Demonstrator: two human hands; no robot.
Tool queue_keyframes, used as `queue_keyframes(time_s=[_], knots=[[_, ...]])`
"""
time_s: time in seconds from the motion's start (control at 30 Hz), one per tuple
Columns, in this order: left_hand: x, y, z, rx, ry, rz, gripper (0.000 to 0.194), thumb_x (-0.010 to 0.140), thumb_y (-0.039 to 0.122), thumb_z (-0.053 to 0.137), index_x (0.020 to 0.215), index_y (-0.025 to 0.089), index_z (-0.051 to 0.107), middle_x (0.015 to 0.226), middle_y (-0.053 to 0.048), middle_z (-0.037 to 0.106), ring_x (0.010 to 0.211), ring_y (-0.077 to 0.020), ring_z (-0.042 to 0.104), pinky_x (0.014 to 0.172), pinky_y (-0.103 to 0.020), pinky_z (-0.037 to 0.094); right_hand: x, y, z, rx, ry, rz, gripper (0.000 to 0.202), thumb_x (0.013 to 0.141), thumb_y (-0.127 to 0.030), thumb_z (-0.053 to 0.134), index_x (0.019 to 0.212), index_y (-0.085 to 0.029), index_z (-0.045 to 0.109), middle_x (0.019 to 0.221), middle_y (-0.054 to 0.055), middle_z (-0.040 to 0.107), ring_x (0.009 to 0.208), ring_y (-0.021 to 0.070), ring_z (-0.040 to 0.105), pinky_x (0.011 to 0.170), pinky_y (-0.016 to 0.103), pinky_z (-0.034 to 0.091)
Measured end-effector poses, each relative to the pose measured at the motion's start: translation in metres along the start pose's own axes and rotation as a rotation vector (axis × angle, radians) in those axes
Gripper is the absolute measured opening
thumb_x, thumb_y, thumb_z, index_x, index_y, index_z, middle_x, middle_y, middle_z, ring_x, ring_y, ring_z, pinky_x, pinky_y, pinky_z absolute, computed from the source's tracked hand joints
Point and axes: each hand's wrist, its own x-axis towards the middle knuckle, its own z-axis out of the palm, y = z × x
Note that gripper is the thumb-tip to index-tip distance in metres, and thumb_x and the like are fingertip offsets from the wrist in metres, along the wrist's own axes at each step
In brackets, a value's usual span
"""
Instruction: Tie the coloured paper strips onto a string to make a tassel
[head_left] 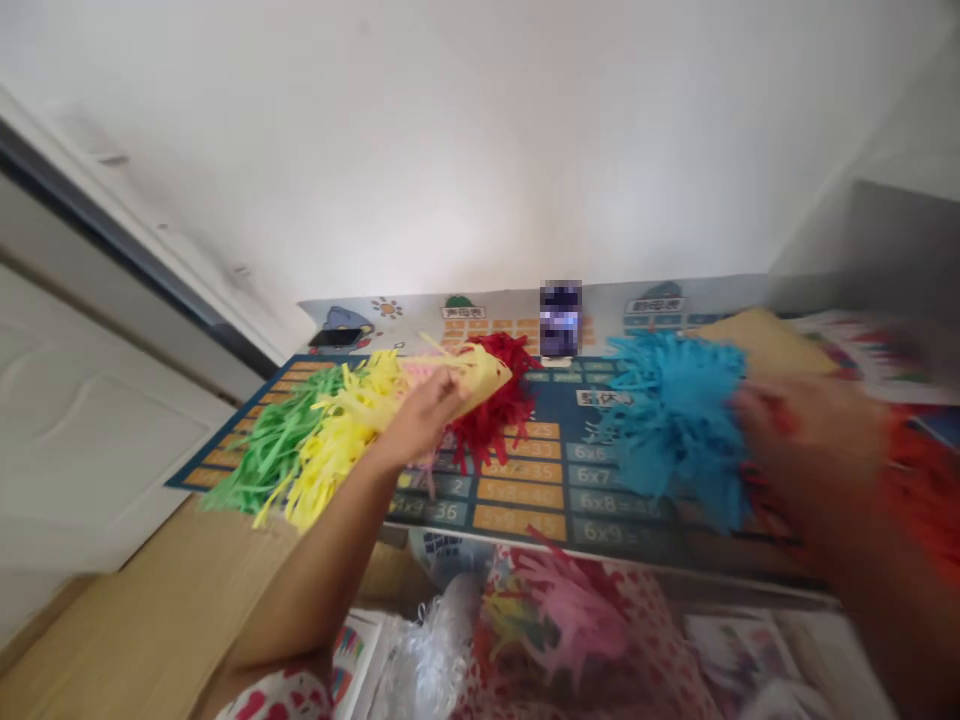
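My left hand is closed, fingers pinching a pale yellow piece of paper over the table. Beneath and left of it lies a bunch of yellow paper fringe, with green paper fringe beside that. Dark red paper fringe sits just right of the hand, and some pink strips show behind it. My right hand is smeared by motion at the right edge of a blue paper fringe bunch; whether its fingers grip the blue paper is unclear.
A patterned mat with times tables covers the table against a white wall. A phone lies back left; a blurred-out device stands at the back. Orange-red fringe is far right. Below, pink strips rest on heart-patterned cloth.
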Motion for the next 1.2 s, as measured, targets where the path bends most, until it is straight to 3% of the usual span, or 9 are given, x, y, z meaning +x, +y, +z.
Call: queue_keyframes(time_s=[0.13, 0.23, 0.33, 0.5, 0.6, 0.77, 0.9, 1.0, 1.2], knots=[[-0.034, 0.022, 0.092, 0.409, -0.334, 0.313, 0.013, 0.091, 0.023, 0.049, 0.087, 0.019, 0.060, 0.092, -0.010, 0.067, 0.095, -0.0256, 0.061, 0.090, -0.043, 0.047, -0.054, -0.060, 0.016, 0.211, -0.192, -0.157, 0.015, 0.096, -0.027, 0.052, 0.098, -0.020, 0.065, 0.092, 0.009, 0.071, 0.090, 0.0197, 0.065, 0.080, 0.037, 0.049], [-0.062, 0.019, 0.147, 0.509, -0.381, 0.377, 0.026, 0.091, 0.018, 0.049, 0.112, 0.016, 0.063, 0.123, -0.015, 0.065, 0.117, -0.0277, 0.057, 0.102, -0.046, 0.041, -0.087, -0.098, 0.037, 0.421, -0.361, -0.218, 0.015, 0.094, -0.021, 0.051, 0.103, -0.020, 0.063, 0.097, 0.007, 0.070, 0.091, 0.0184, 0.064, 0.081, 0.033, 0.051], [-0.084, 0.006, 0.174, 0.457, -0.314, 0.457, 0.033, 0.093, 0.019, 0.048, 0.123, 0.019, 0.062, 0.133, -0.012, 0.062, 0.132, -0.0262, 0.048, 0.109, -0.045, 0.037, -0.106, -0.104, 0.053, 0.472, -0.506, -0.186, 0.019, 0.090, -0.014, 0.045, 0.095, -0.019, 0.063, 0.095, 0.008, 0.070, 0.090, 0.0193, 0.063, 0.082, 0.034, 0.050], [-0.098, -0.006, 0.182, 0.438, -0.063, 0.455, 0.028, 0.097, 0.019, 0.041, 0.093, 0.017, 0.069, 0.094, -0.010, 0.070, 0.093, -0.0226, 0.064, 0.085, -0.039, 0.052, -0.115, -0.099, 0.067, 0.381, -0.653, -0.018, 0.022, 0.089, -0.013, 0.041, 0.090, -0.018, 0.062, 0.087, 0.007, 0.068, 0.086, 0.0206, 0.061, 0.082, 0.035, 0.048], [-0.099, -0.003, 0.181, 0.458, -0.050, 0.450, 0.029, 0.096, 0.020, 0.043, 0.082, 0.017, 0.067, 0.078, -0.008, 0.066, 0.076, -0.0209, 0.062, 0.071, -0.036, 0.052, -0.111, -0.098, 0.070, 0.276, -0.791, -0.041, 0.020, 0.093, -0.017, 0.043, 0.095, -0.018, 0.063, 0.087, 0.005, 0.070, 0.087, 0.0203, 0.063, 0.099, 0.042, 0.041], [-0.094, 0.005, 0.175, 0.429, -0.130, 0.445, 0.013, 0.093, 0.021, 0.054, 0.095, 0.018, 0.066, 0.098, -0.009, 0.070, 0.093, -0.0234, 0.062, 0.082, -0.039, 0.051, -0.102, -0.072, 0.068, -0.069, -0.636, 0.025, 0.028, 0.096, -0.030, 0.050, 0.116, -0.015, 0.060, 0.127, 0.016, 0.064, 0.125, 0.0341, 0.050, 0.111, 0.060, 0.023], [-0.091, 0.009, 0.174, 0.428, -0.164, 0.433, 0.013, 0.091, 0.019, 0.055, 0.101, 0.017, 0.064, 0.112, -0.012, 0.068, 0.106, -0.0261, 0.061, 0.090, -0.043, 0.050, -0.100, -0.066, 0.063, -0.072, -0.452, 0.085, 0.029, 0.097, -0.030, 0.046, 0.116, -0.014, 0.062, 0.126, 0.017, 0.064, 0.119, 0.0312, 0.055, 0.106, 0.053, 0.034], [-0.089, 0.008, 0.174, 0.425, -0.178, 0.394, 0.016, 0.091, 0.020, 0.054, 0.104, 0.017, 0.062, 0.114, -0.013, 0.068, 0.109, -0.0277, 0.061, 0.095, -0.046, 0.049, -0.100, -0.079, 0.062, 0.163, -0.569, -0.045, 0.027, 0.096, -0.023, 0.042, 0.112, -0.017, 0.063, 0.110, 0.011, 0.071, 0.104, 0.0232, 0.063, 0.100, 0.043, 0.042], [-0.085, 0.003, 0.165, 0.475, -0.254, 0.253, 0.036, 0.086, 0.029, 0.061, 0.117, 0.013, 0.057, 0.133, -0.020, 0.059, 0.127, -0.0342, 0.051, 0.106, -0.052, 0.041, -0.101, -0.089, 0.060, 0.229, -0.693, -0.100, 0.017, 0.089, -0.021, 0.053, 0.100, -0.020, 0.066, 0.102, 0.007, 0.073, 0.109, 0.0236, 0.061, 0.111, 0.048, 0.030]])
